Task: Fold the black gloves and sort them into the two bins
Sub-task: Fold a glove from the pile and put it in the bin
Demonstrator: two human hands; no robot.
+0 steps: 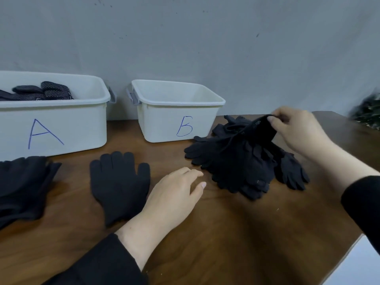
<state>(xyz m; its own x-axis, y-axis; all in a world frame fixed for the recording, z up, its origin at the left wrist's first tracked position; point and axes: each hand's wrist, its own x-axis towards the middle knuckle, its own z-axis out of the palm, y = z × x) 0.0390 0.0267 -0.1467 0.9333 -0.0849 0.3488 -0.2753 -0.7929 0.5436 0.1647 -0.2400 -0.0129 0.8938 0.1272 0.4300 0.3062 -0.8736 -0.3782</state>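
A heap of black gloves point(242, 161) lies on the brown table right of centre. My right hand point(298, 130) pinches the cuff of one black glove point(261, 126) and lifts it off the top of the heap. A single black glove point(119, 184) lies flat, fingers pointing away, left of centre. My left hand point(174, 194) rests open on the table beside that glove, fingers relaxed. White bin A point(67, 124) at the back left holds several dotted black gloves point(41, 91). White bin B point(164, 120) stands in the middle; its inside is hidden from here.
More black gloves point(22, 186) are stacked at the table's left edge. The table's right edge point(349, 249) cuts diagonally at the lower right. A grey wall point(205, 38) runs right behind the bins. A dark blurred object point(368, 112) sits at the far right.
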